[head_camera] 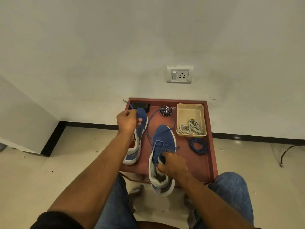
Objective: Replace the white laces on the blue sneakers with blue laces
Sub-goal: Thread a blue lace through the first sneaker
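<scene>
Two blue sneakers lie on a reddish-brown table (200, 164). The right sneaker (162, 138) sits in the middle, its heel hanging over the near edge. My right hand (173, 163) grips its tongue and collar. A blue lace (151, 120) runs from its eyelets up and left to my left hand (127, 120), which is raised and shut on the lace end above the left sneaker (140, 128). A second blue lace (198, 146) lies coiled at the right. The white laces (191, 128) rest in a beige basket (180, 119).
A round black polish tin (165, 110) and a black object (140, 105) sit at the table's far edge by the wall. A wall socket (179, 74) is above. My knees in jeans (231, 187) flank the table. A cable (287, 152) lies on the floor at right.
</scene>
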